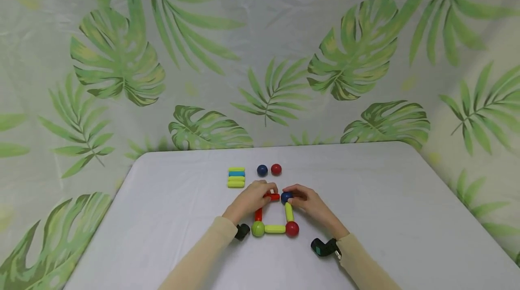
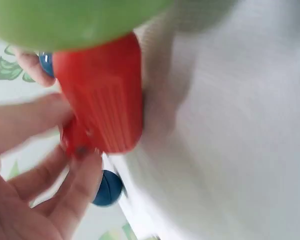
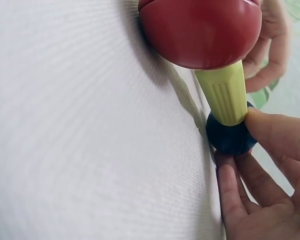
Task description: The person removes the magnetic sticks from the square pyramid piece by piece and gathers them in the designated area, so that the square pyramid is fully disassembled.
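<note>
My left hand [image 1: 255,196] pinches a red rod [image 1: 274,197] that lies crosswise, its right end close to a blue ball [image 1: 286,197]. Thumb and fingers of my right hand [image 1: 307,200] grip that ball from the right. A yellow-green rod [image 3: 222,92] runs from the blue ball to a red ball [image 3: 202,32]. Another yellow-green rod [image 1: 275,228] lies between the red ball and a green ball [image 1: 258,228]. From the green ball a second red rod [image 2: 102,95] leads up toward my left hand, which hides its far end in the head view.
Behind the hands, several yellow-green rods [image 1: 236,184] and a light blue rod [image 1: 236,173] lie in a stack-like row. A spare blue ball [image 1: 262,170] and red ball [image 1: 276,169] sit beside them. The white table [image 1: 365,181] ends at a leaf-patterned curtain [image 1: 268,46].
</note>
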Motion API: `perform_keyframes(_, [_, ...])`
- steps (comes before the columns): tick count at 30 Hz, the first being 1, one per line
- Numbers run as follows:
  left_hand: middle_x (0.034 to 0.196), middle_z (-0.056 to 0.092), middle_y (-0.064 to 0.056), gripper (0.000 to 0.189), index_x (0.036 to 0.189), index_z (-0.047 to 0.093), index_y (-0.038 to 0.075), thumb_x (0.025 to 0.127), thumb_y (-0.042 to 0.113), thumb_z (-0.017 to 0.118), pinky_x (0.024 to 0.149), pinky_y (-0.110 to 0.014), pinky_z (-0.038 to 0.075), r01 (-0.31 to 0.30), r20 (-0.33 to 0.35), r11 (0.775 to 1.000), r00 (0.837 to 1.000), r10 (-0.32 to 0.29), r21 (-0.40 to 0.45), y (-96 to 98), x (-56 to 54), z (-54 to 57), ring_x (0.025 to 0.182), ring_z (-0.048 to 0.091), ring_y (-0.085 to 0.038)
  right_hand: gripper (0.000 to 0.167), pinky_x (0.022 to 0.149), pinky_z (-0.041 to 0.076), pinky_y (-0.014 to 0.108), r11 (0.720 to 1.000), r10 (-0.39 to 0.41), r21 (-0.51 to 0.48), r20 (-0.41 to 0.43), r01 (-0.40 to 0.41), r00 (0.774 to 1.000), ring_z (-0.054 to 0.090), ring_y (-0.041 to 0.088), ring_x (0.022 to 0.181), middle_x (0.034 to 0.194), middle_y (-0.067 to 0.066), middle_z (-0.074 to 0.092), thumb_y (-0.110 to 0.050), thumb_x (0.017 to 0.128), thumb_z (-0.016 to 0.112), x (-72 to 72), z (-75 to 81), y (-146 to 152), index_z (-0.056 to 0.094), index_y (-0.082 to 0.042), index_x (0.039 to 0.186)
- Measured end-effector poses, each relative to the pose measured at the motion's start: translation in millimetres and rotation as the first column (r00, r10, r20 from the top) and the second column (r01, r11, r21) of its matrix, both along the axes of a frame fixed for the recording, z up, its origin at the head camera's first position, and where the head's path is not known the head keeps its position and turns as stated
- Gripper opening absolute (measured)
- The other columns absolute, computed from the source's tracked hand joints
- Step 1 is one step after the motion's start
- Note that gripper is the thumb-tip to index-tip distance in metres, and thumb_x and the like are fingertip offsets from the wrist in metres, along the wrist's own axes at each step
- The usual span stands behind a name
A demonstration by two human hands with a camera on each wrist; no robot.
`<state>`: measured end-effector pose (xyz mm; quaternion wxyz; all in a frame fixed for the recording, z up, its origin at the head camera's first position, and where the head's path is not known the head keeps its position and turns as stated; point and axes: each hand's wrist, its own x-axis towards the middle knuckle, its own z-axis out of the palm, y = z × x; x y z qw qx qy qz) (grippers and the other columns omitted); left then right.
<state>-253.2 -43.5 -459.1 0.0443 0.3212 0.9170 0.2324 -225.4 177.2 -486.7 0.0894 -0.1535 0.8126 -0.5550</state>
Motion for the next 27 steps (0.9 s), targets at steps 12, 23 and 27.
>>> perform_keyframes(12, [0.09,0.062,-0.004,0.017,0.089,0.066,0.007,0.08,-0.007,0.071,0.081,-0.036,0.05,-0.208,-0.058,0.97,0.975,0.216,0.125,-74.9,-7.5,0.9,0.085,0.057,-0.021,0.03,0.094,0.046,0.041,1.0,-0.005,0.002,-0.021,0.005,1.0,0.055,0.029,0.109,0.125,0.015,0.056,-0.007,0.094,0.059,-3.2,-8.2,0.5,0.06,-0.004,0.123])
perform_keyframes(23, [0.1,0.056,-0.006,0.018,0.104,0.065,0.007,0.087,0.001,0.066,0.079,-0.035,0.046,-0.103,0.067,0.985,0.993,0.095,0.136,-63.0,-0.7,-0.8,0.089,0.05,-0.021,0.03,0.094,0.046,0.038,1.0,-0.004,0.01,-0.013,0.005,1.0,0.055,0.028,0.109,0.125,0.015,0.056,-0.008,0.094,0.059,-1.9,-5.5,0.2,0.06,-0.003,0.123])
perform_keyframes(27, [0.111,0.058,-0.006,0.025,0.116,0.065,0.005,0.092,0.002,0.058,0.079,-0.029,0.046,0.073,0.314,0.977,0.94,-0.135,0.2,-50.1,11.3,-0.9,0.088,0.052,-0.019,0.03,0.096,0.045,0.041,1.0,-0.004,0.004,-0.003,0.004,1.0,0.055,0.029,0.11,0.126,0.015,0.056,-0.007,0.094,0.059,-2.0,-5.4,0.0,0.059,-0.004,0.124])
